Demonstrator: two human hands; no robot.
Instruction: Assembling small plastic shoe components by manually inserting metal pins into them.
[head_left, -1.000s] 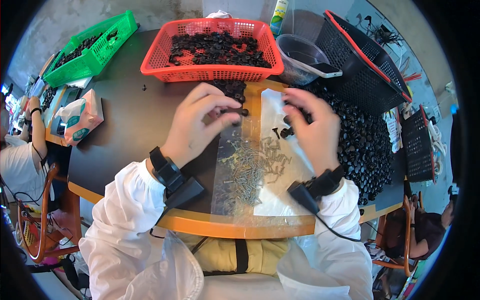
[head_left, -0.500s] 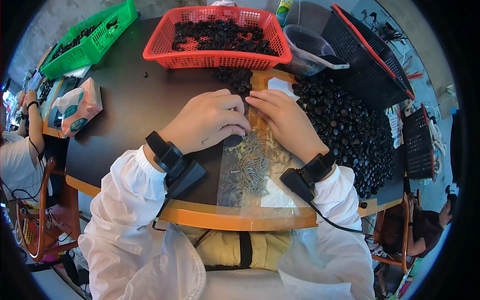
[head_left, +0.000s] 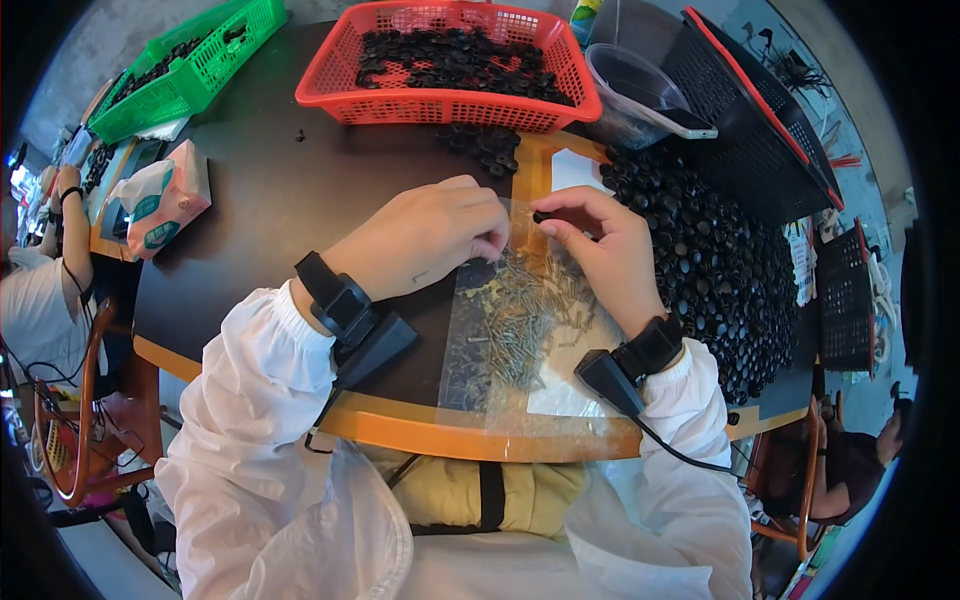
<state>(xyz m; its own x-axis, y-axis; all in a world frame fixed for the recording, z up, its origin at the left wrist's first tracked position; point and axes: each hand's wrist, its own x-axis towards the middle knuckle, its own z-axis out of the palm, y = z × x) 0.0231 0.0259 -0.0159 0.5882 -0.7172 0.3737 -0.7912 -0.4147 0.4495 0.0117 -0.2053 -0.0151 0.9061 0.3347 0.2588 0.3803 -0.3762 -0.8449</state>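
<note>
Between the thumb and forefinger of my right hand is a small black round cap. My left hand is just left of it, fingers curled and pressed together; whatever they hold is hidden. Below both hands, a heap of small metal screws lies on a clear plastic sheet. A large pile of black round caps spreads to the right of my right hand. Beyond my hands, a smaller cluster of black caps lies by the red basket.
A red basket with black parts stands at the back, a green basket at the far left. A tissue pack lies at left. At back right are a clear tub, a phone and a black crate. Other people sit on both sides.
My hands have moved apart. The right hand has shifted right, and the black cap in its fingers now shows. The view has shifted slightly.
</note>
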